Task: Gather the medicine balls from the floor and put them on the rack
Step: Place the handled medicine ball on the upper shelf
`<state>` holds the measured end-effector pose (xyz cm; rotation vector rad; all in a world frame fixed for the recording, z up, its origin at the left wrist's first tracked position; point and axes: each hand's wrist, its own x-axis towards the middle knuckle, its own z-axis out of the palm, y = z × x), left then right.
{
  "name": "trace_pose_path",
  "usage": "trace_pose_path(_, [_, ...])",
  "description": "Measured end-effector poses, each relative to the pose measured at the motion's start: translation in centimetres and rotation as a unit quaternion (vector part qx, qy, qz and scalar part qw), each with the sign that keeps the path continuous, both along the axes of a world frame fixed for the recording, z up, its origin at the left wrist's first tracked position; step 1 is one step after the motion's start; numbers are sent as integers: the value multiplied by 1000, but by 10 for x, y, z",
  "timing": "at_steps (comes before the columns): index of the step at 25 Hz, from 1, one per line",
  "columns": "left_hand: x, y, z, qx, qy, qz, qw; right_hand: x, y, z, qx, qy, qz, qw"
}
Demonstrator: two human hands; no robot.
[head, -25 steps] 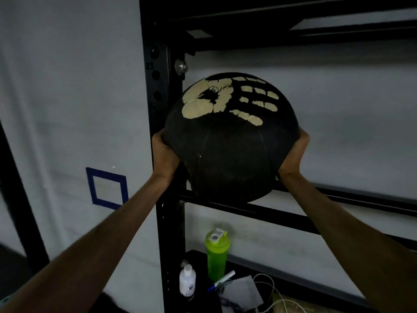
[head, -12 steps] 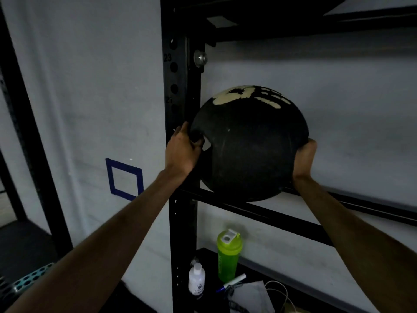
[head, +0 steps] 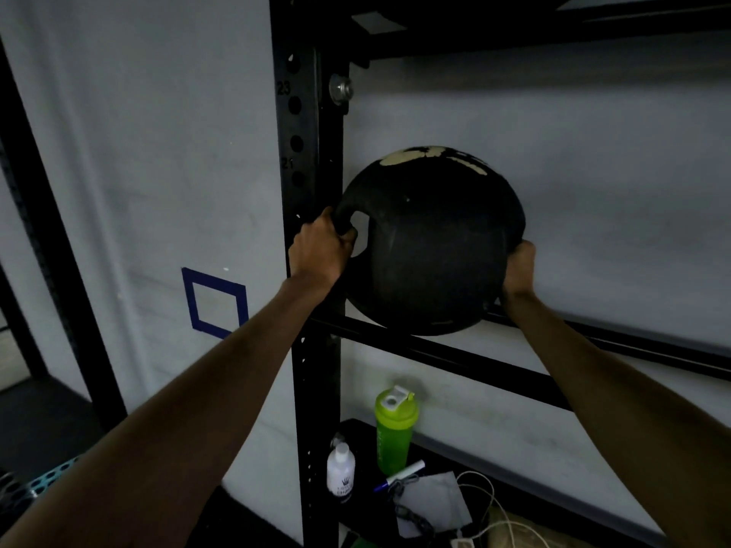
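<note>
ball (head: 431,247) sits on the rack (head: 455,359), just right of the upright (head: 308,183), between both hands. left hand (head: 320,247) grips its side handle (head: 348,213); right hand (head: 518,267) cups its lower right. letting go looks next.

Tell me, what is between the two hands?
The ball sits between them in the head view: the left hand grips its handle, the right hand holds its other side.
</note>
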<state>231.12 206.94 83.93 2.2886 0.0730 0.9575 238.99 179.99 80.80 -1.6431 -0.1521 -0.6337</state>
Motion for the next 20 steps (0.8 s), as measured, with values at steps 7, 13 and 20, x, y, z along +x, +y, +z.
trace_pose_path(7, [-60, -3, -20, -36, 112, -20, 993, -114, -23, -2, -195, 109, -54, 973])
trace_pose_path(13, [-144, -28, -108, -2, 154, -94, 984, -265, -28, -50, -283, -2, -139, 949])
trace_pose_path(20, [-255, -133, -237, 84, 237, -215, 944, -417, -60, -193, -340, 207, -117, 910])
